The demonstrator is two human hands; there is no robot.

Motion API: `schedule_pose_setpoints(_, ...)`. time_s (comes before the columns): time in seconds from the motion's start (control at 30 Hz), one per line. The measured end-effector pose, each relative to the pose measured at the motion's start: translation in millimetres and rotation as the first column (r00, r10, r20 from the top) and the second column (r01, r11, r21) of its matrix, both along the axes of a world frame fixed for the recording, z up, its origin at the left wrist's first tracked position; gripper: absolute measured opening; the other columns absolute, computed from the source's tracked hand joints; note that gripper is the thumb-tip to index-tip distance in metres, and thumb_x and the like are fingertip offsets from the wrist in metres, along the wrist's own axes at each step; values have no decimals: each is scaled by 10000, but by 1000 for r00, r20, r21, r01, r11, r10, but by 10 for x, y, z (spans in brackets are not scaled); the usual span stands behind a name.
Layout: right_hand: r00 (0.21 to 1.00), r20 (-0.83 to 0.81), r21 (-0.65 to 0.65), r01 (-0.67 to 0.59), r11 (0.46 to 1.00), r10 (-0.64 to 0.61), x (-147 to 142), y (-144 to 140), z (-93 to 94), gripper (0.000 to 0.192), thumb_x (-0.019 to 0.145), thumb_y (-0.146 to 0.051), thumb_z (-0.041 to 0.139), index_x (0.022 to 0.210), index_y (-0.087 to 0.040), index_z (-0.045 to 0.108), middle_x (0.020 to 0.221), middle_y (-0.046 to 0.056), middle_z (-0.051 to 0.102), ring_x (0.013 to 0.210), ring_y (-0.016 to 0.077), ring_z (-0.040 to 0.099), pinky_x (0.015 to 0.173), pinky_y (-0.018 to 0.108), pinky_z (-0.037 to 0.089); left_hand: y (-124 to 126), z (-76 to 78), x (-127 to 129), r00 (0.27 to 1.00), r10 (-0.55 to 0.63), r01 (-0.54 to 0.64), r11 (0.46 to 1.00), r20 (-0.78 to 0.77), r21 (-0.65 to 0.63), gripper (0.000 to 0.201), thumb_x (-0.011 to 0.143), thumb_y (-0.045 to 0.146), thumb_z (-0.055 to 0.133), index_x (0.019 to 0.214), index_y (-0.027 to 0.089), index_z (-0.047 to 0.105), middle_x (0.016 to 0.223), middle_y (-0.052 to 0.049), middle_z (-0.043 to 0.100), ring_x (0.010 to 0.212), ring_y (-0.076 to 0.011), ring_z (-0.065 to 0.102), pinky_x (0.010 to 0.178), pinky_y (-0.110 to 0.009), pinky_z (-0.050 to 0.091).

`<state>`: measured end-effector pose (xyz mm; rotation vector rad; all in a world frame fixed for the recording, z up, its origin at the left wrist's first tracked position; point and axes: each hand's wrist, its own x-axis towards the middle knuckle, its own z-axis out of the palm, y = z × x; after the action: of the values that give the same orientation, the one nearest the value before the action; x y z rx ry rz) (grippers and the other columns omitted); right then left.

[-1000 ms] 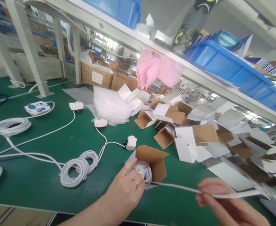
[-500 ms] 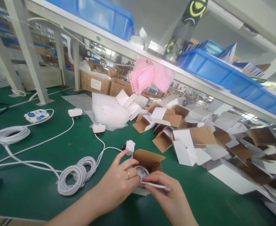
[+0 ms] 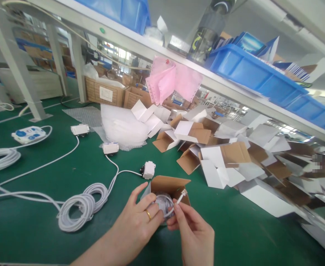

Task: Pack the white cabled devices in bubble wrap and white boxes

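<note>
A small open cardboard box [image 3: 170,182], brown inside, stands at the front centre with a coiled white cable [image 3: 162,201] in it. My left hand [image 3: 140,218], a ring on one finger, reaches over the box's left side, its bent fingers on the coil and its index finger raised. Between the thumb and fingers of my right hand [image 3: 195,225] is the cable's end, its small clear plug [image 3: 182,193] pointing up to the right over the box. Just beyond the box lies a white device with a black part [image 3: 148,170], wired to a cable on the left.
Coiled white cables [image 3: 76,212] and two more white devices lie on the green table [image 3: 118,240], left. Many open white-and-brown boxes [image 3: 214,166] are heaped on the right. Behind are white foam sheets [image 3: 123,125], hanging pink sheets [image 3: 162,81] and a shelf with blue bins [image 3: 251,74].
My right hand has turned upward, so the cable's plug end, low on the right before, now points up over the box. The view has shifted slightly to the right.
</note>
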<state>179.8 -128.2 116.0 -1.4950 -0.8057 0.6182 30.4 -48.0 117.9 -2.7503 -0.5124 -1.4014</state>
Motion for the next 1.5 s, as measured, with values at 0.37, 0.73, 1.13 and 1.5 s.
schedule_pose_setpoints(0.37, 129, 989, -46, -205, 978, 73, 219, 138, 258, 239, 983, -84, 512, 1063, -152, 726, 827, 65, 711, 780, 225, 614, 671, 357, 433, -135, -223, -10, 923, 201, -128, 965, 329, -229, 329, 973, 22, 525, 1283, 110, 593, 1261, -139, 624, 1221, -180, 597, 1051, -268, 532)
schedule_pose_setpoints(0.73, -141, 981, -162, -243, 956, 131, 402, 406, 150, 167, 911, -39, 616, 850, -161, 711, 727, 30, 604, 732, 214, 460, 683, 362, 301, -48, -345, 166, 947, 58, -28, 995, 317, -97, 384, 971, -21, 495, 1328, 80, 592, 1267, -147, 692, 1275, -189, 603, 1122, -325, 500)
schedule_pose_setpoints(1.13, -278, 932, -311, -292, 905, 231, 501, 652, 432, 247, 836, 39, 595, 760, -193, 627, 739, 6, 626, 640, 179, 541, 633, 327, 344, -85, -323, 366, 884, 196, -120, 973, 424, -199, 437, 900, -89, 494, 1267, 106, 631, 1248, -122, 695, 1234, -194, 628, 1049, -322, 550)
schedule_pose_setpoints(1.5, -273, 948, -230, -236, 944, 163, 467, 637, 223, 227, 884, 4, 597, 784, -181, 683, 771, 42, 628, 710, 219, 579, 681, 361, 423, -57, -315, 360, 872, 194, -120, 975, 450, -188, 388, 931, -50, 528, 1244, 146, 646, 1166, -117, 728, 1119, -197, 691, 955, -321, 622)
